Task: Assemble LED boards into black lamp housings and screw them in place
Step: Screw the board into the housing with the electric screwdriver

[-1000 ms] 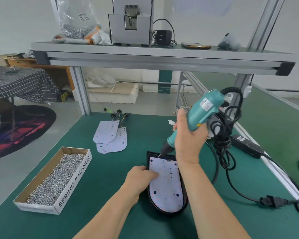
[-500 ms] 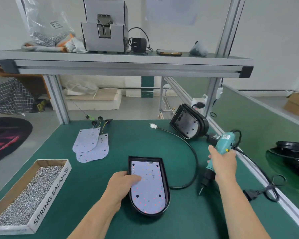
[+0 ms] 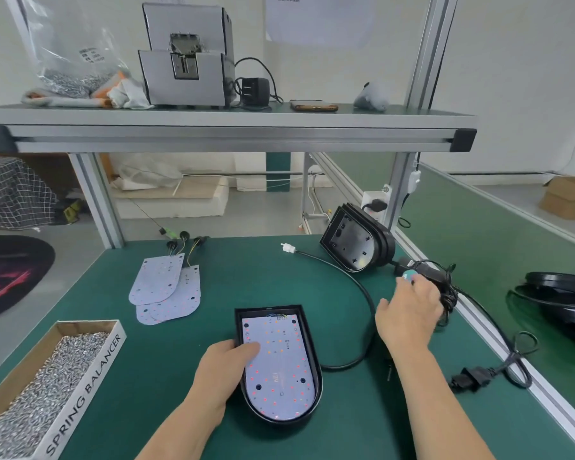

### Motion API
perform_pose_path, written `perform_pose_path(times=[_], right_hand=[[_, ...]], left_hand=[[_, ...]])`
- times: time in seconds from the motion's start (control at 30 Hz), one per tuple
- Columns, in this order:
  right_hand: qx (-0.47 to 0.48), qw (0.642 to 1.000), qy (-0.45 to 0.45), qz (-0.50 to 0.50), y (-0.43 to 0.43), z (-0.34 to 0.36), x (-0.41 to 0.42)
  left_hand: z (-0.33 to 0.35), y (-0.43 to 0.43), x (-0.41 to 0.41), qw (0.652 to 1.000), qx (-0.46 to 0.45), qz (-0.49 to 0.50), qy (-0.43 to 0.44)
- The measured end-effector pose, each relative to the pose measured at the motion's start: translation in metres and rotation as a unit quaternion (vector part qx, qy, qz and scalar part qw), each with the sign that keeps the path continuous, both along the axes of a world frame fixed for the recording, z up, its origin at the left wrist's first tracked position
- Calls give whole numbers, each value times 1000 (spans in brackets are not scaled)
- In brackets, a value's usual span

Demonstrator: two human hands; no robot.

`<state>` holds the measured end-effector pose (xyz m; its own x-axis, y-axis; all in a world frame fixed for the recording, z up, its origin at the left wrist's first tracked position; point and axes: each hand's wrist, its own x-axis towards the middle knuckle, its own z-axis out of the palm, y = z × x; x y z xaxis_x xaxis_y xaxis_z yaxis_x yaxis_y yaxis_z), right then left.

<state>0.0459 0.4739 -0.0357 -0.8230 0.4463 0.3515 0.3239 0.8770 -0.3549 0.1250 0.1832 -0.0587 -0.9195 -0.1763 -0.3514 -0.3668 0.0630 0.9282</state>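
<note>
- The white, round-ended LED board (image 3: 279,366), dotted with small LEDs, lies inside the glossy black lamp housing (image 3: 316,370) on the green tabletop (image 3: 166,376), front and centre.
- The left hand (image 3: 219,373) holds the housing's left rim, its thumb flat on the board and its fingers hidden.
- The right hand (image 3: 409,317) curls over the electric screwdriver (image 3: 408,275). Only the tool's teal end and its thin bit show.
- Spare boards (image 3: 166,293) lie stacked behind to the left.
- A cardboard box (image 3: 80,386) of metal screws is cut off at the lower left.
</note>
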Motion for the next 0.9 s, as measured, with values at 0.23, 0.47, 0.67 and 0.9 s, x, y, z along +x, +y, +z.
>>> perform_pose_path(times=[0.23, 0.47, 0.67, 0.9], right_hand=[[1, 979, -184, 90, -31, 12, -22], [-53, 949, -254, 179, -47, 18, -6], [-295, 890, -194, 288, -68, 8, 46], [-396, 844, -176, 315, -83, -9, 64]], left_hand=[[-1, 0, -4, 1000, -19, 6, -7], [3, 2, -3, 999, -50, 17, -1], [2, 1, -2, 998, -68, -18, -4], [6, 3, 3, 995, -98, -14, 16]])
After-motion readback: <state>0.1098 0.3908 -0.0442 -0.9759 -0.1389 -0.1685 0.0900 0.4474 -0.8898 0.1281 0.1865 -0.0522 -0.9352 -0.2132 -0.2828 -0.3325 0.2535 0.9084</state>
